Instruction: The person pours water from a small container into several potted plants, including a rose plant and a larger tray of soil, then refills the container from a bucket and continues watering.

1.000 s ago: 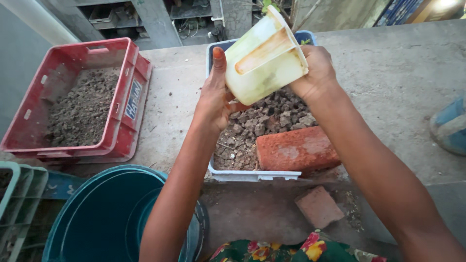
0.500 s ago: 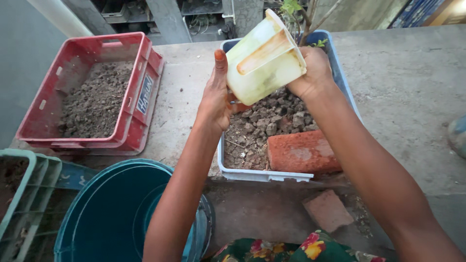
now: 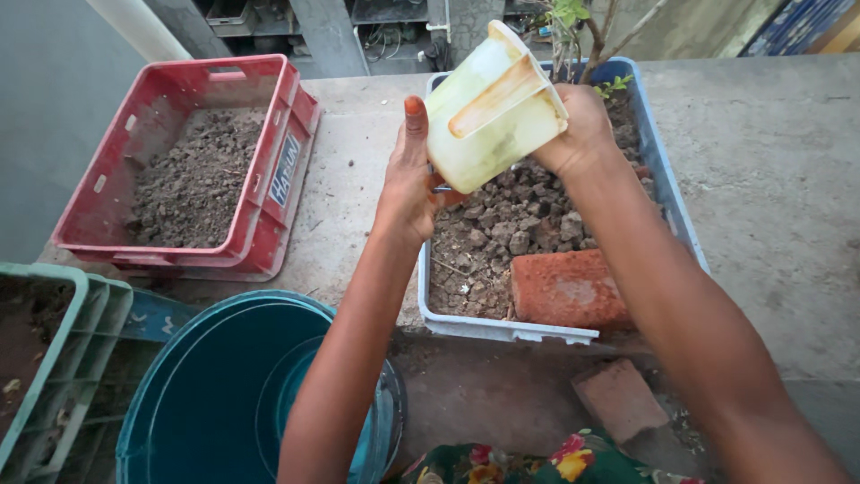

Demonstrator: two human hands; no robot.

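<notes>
Overhead, both hands' fingers clasp the tilted pale plastic jug above the blue crate of soil clods.

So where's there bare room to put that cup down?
Bare concrete lies between the red crate and the blue crate, and a wider stretch right of the blue crate. Inside it is crowded: soil clods, a brick, a small plant. Both hands hold the cup.

Soft even daylight, sharp, edges warped
</notes>
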